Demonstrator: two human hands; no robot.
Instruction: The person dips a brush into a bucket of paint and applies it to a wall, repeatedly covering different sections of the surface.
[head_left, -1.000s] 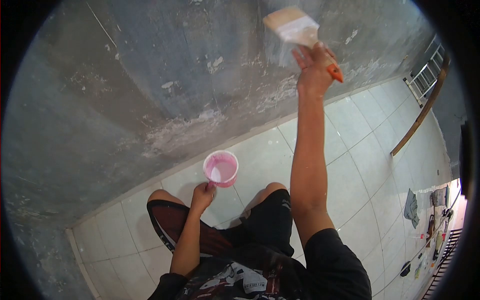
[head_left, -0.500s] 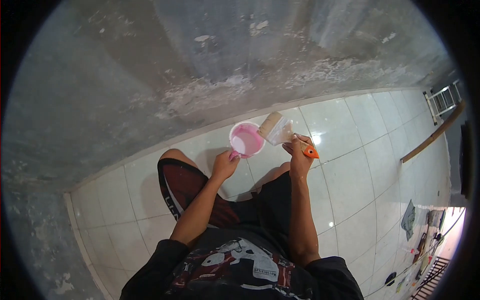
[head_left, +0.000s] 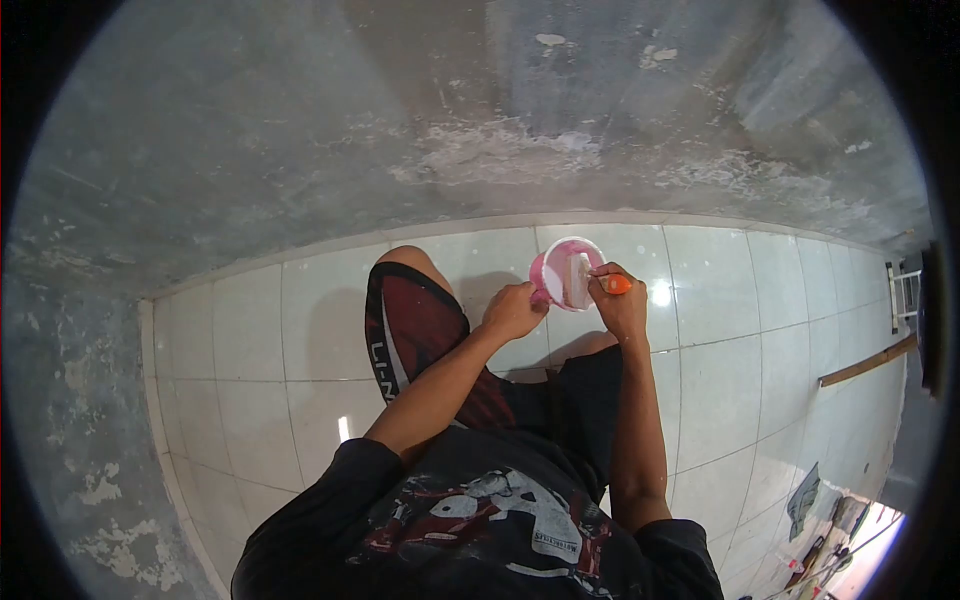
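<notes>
Head view, looking straight down. Left hand has its grip closed on the handle side of a pink cup, held out in front of the knees above the tiled floor, near the foot of the wall. The cup is tilted a bit toward the person, with pale pink paint inside. Right hand has its grip wrapped tight around a brush; the orange handle end pokes out by the thumb and the bristle end sits inside the cup's mouth, against the paint. The hands are just beside each other, the cup between them; I can't tell whether they touch. The person stands with the left knee forward, in dark red and black shorts and a black printed shirt. The grey concrete wall fills the top half, with patchy white scuffs along its lower band. A white ladder and a wooden pole are at the far right edge, well apart from the hands. Some small clutter lies on the floor at lower right, too small to tell what it is.
</notes>
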